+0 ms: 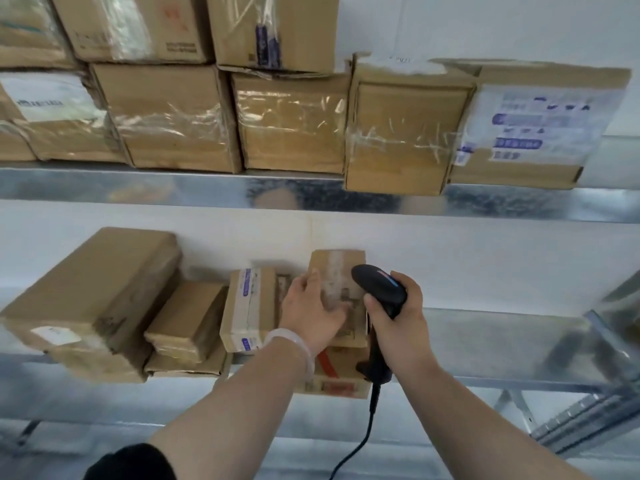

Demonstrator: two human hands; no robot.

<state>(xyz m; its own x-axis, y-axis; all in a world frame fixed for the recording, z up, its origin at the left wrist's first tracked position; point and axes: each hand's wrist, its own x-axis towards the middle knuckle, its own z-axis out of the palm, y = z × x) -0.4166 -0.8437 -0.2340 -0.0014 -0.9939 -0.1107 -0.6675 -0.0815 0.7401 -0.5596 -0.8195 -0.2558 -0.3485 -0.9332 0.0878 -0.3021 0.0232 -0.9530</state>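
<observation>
My right hand (pixel 398 317) grips a black corded barcode scanner (pixel 379 289), its head pointing up and left over a small taped cardboard box (pixel 337 268). That box stands on the metal shelf (pixel 485 337), on top of another box with red markings (pixel 341 375). My left hand (pixel 310 310) holds the small box from its left side, thumb on the left edge and fingers across its front. A pale bracelet sits on the left wrist. The scanner's cable hangs down toward the bottom of the view.
To the left on the same shelf lie a box with a blue-printed label (pixel 247 310), two stacked flat boxes (pixel 187 320) and a large tilted box (pixel 93 292). The upper shelf (pixel 207 183) carries several taped cartons. A white wall is behind.
</observation>
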